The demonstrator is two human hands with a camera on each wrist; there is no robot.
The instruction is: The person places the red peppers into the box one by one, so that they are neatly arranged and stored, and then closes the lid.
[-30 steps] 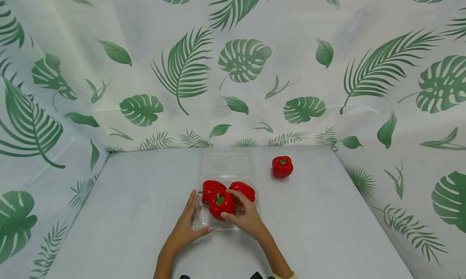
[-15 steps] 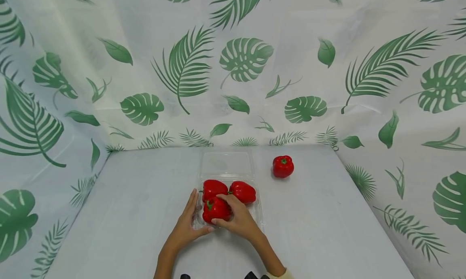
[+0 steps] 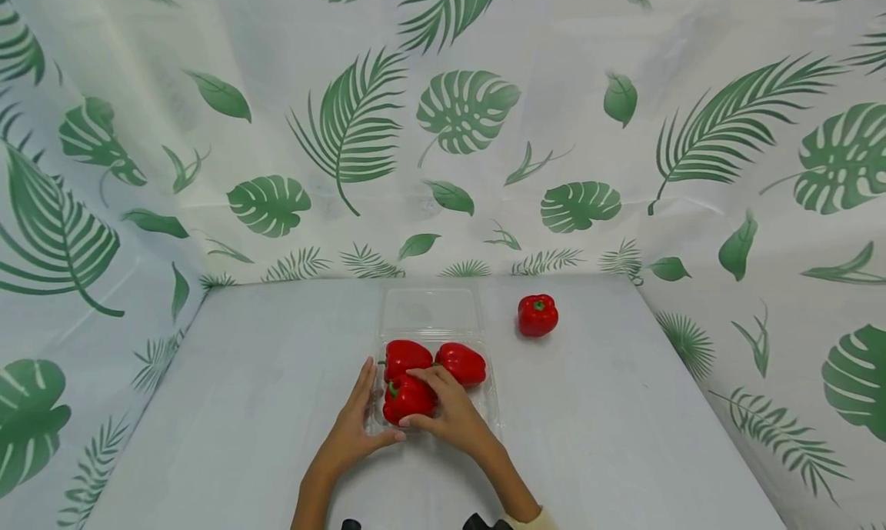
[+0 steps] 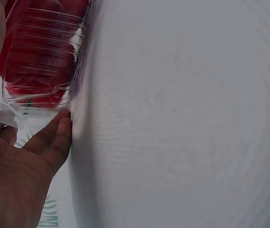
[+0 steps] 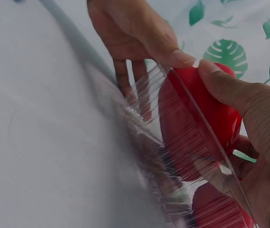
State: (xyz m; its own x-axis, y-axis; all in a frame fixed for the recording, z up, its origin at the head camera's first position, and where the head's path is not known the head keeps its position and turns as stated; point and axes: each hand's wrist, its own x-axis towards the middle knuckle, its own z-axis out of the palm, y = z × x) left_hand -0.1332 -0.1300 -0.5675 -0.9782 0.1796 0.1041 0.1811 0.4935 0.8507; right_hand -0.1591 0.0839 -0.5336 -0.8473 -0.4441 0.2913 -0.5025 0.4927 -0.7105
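In the head view, a clear plastic clamshell container (image 3: 487,407) lies with its lid (image 3: 431,308) folded back. Inside it are three red bell peppers. My right hand (image 3: 453,416) grips the front bell pepper (image 3: 408,399), thumb on its near side and fingers over its top right. Behind that one are a left bell pepper (image 3: 407,358) and a right bell pepper (image 3: 462,364). My left hand (image 3: 351,430) spans the container's front left corner, fingers fairly straight along the left side and thumb by the front edge. The left wrist view shows those fingers (image 4: 61,137) touching the container's end wall.
Another red bell pepper (image 3: 537,315) stands upright on the white tabletop (image 3: 623,407), right of the lid. A white curtain (image 3: 498,130) with green leaf prints hangs behind and along both sides of the table.
My right hand has moved left and slightly down with the bell pepper, bringing it into the container's front left part; its stem now tilts left. The left hand has stayed in place.
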